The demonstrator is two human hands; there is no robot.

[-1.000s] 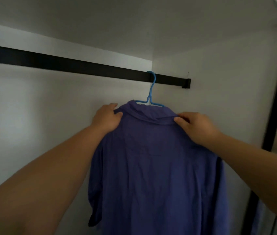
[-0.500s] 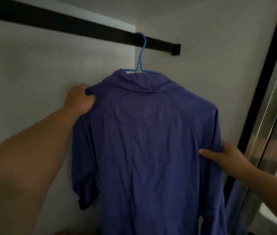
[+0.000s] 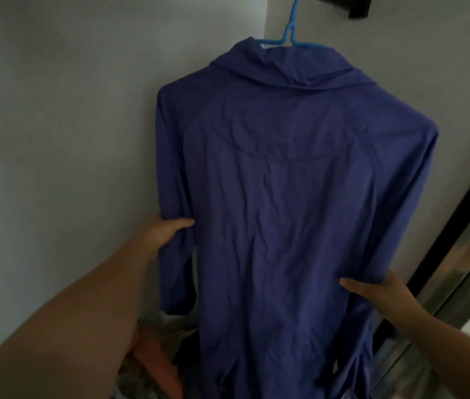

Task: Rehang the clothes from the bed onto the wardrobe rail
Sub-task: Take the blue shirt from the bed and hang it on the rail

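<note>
Purple-blue fabric: the shirt [image 3: 291, 197] is a thin, creased woven cloth with a soft folded collar at the top and a curved yoke seam across the upper back; its back faces the camera.
Shirt position: it hangs full length on the hanger [image 3: 292, 30], inside the wardrobe corner, its shoulders sloping down from the collar.
Hanger: light blue, thin, with a slim neck rising out of the collar; the hook top runs out of the picture, so its seat cannot be seen.
Rail: a dark, flat-sided bar end [image 3: 356, 5] sits just right of the hanger neck, above the shirt's right shoulder.
Left hand [image 3: 164, 230]: it reaches up from lower left with the forearm bare; the thumb lies over the front of the shirt's left edge at sleeve height and the fingers go behind the cloth, pinching that edge.
Right hand [image 3: 377, 295]: it comes in from lower right, thumb extended flat across the cloth, the remaining fingers hidden behind the shirt's right edge, gripping it.
Wall: a smooth, matt pale wall [image 3: 60, 125] lies left of and behind the shirt.
Door frame: a dark strip with a shiny metallic panel [image 3: 467, 254] stands right of the shirt.
Below the shirt: a blurred heap of cloth, one piece orange-pink [image 3: 158, 361], lies under the left sleeve.
</note>
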